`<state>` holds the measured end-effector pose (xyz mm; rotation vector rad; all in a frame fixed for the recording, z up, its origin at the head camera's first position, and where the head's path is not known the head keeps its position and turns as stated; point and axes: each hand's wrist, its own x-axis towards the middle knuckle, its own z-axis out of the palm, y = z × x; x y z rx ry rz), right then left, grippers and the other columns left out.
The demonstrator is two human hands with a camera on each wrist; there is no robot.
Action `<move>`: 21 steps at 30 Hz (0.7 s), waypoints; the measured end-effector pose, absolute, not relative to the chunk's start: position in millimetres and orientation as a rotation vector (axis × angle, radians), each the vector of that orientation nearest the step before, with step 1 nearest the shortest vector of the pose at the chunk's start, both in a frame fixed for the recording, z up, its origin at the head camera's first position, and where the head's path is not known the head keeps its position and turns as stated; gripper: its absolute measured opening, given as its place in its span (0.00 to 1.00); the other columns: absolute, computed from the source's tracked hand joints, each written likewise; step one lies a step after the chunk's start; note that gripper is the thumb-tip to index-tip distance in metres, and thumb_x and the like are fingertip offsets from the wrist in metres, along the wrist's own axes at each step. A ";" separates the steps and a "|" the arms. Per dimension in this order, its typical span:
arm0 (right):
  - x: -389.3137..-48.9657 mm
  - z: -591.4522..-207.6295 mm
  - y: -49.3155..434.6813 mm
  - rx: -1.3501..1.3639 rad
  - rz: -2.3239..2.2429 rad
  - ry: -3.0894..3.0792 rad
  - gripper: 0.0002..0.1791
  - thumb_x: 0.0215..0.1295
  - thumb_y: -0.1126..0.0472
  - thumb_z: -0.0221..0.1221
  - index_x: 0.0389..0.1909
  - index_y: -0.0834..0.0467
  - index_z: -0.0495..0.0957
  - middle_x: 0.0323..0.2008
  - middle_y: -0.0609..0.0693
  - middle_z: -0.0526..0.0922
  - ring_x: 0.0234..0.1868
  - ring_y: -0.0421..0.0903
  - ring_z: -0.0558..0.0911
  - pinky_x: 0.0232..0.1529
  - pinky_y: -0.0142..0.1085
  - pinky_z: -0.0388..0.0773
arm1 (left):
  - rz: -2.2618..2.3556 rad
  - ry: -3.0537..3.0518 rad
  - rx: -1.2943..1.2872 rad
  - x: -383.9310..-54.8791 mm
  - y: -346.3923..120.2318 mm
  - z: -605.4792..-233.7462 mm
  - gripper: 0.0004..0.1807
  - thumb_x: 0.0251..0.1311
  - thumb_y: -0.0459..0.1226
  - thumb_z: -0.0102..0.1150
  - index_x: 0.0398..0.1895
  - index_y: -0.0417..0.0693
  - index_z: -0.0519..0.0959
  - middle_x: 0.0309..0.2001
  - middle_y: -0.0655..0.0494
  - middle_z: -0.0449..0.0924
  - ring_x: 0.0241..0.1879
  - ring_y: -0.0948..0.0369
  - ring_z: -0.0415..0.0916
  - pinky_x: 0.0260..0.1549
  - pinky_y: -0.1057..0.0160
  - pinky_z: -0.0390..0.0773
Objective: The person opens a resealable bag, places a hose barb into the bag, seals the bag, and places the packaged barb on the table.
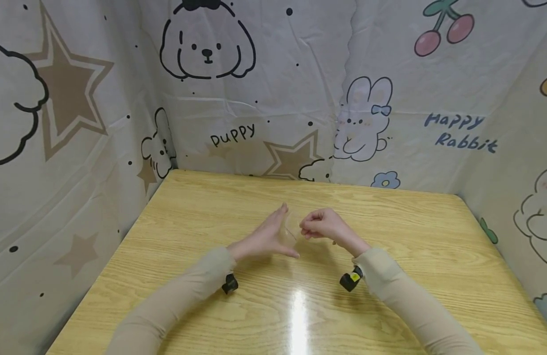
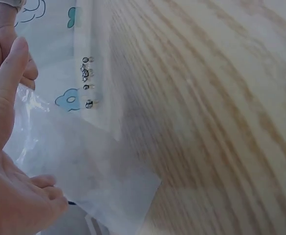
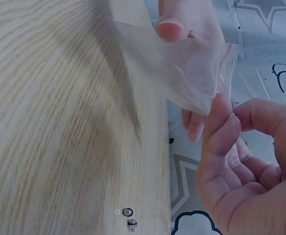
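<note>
A clear plastic zip bag (image 3: 182, 68) with a red line along its zip edge hangs between the two hands above the table. My right hand (image 1: 324, 227) pinches the bag's zip edge between thumb and fingertips. My left hand (image 1: 266, 236) has its fingers stretched out and its thumb spread wide, with the bag in the gap between them. From the left wrist, the bag (image 2: 89, 152) spreads below the thumb, overlapping the fingers. Several small shiny metal pieces (image 2: 86, 73) lie on the table, two of them (image 3: 128, 212) visible in the right wrist view, near the right hand.
The wooden table (image 1: 211, 202) reaches back to a printed cloth wall (image 1: 273, 98), with cloth on the left and right too. A bright light reflection (image 1: 299, 320) lies on the near part of the table. Each wrist wears a small black camera (image 1: 349, 280).
</note>
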<state>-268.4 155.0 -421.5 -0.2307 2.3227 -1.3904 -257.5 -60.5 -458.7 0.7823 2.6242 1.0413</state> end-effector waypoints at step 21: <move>-266.3 -417.2 159.7 -0.259 -1.383 2.313 0.17 0.70 0.60 0.57 0.49 0.71 0.80 0.33 0.50 0.87 0.31 0.37 0.85 0.51 0.45 0.84 | 1.132 2.553 0.746 -255.5 -63.8 -462.4 0.55 0.63 0.61 0.58 0.81 0.51 0.37 0.74 0.47 0.60 0.74 0.49 0.55 0.72 0.43 0.59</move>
